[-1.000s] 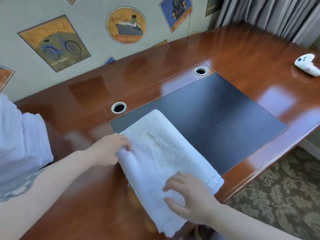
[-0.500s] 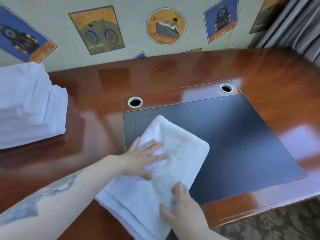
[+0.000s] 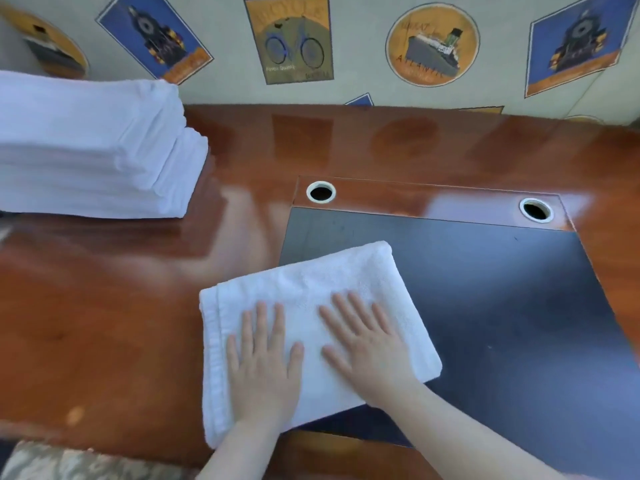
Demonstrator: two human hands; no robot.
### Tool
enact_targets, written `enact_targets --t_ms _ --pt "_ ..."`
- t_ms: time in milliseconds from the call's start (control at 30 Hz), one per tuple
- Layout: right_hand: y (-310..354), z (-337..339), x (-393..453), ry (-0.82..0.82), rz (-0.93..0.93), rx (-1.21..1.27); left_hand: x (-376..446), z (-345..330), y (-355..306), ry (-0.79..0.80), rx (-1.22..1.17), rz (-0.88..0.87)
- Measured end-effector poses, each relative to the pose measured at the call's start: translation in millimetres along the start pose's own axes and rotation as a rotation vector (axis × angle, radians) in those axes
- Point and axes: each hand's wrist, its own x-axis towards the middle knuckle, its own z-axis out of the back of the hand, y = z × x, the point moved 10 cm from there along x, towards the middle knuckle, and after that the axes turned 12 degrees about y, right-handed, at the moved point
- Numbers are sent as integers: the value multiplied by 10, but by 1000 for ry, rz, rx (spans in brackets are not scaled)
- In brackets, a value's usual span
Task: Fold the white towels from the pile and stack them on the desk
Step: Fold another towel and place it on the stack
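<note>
Both hands are pressing flat, fingers spread, on a folded white terry towel [image 3: 311, 306] at the desk's near edge: the left hand [image 3: 265, 362] beside the right hand [image 3: 367, 344]. The towel is lying half across the black rectangular desk inlay [image 3: 485, 289]. The stack of folded white towels [image 3: 93, 150] is sitting far-left, nearer the left hand, likely its destination.

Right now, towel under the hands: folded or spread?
Folded. The towel is a compact rectangle with layered edges at its left side; both hands press flat on it.
</note>
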Motion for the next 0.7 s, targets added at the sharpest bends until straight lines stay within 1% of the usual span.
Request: enact_targets --t_ms 67,100,133,167,200,267,300,333,400,467,500,567,633,700 --pt "-580 72 31 -9 -198 -12 153 -15 296 25 62 142" --pt "-751 158 66 -24 -282 -19 199 5 378 27 73 205" --pt "-780 270 131 -73 -332 -12 256 54 346 1 96 222" --pt "-658 372 251 -131 -306 1 324 75 225 -18 104 211" --pt "-408 415 403 -144 -210 5 399 51 39 -16 102 160" --pt "139 286 664 -24 46 -26 529 -94 -277 29 125 67" --pt "207 251 738 31 98 -48 588 -137 -273 55 124 62" --pt "78 266 817 45 80 -80 661 -128 -143 49 127 91" --pt "-500 394 914 17 -92 -49 754 59 315 17 119 182" --pt "-1165 411 777 57 -312 112 639 141 808 46 65 293" --pt "-1373 380 654 80 -386 191 528 161 990 57 20 336" --pt "-1482 288 361 71 -403 372 245 146 1179 56 -158 404" --pt "-1401 177 -49 -33 -378 682 -177 93 1264 -34 -450 502" --pt "-1258 76 -520 -147 -421 934 -613 -17 1284 -159 -827 646"
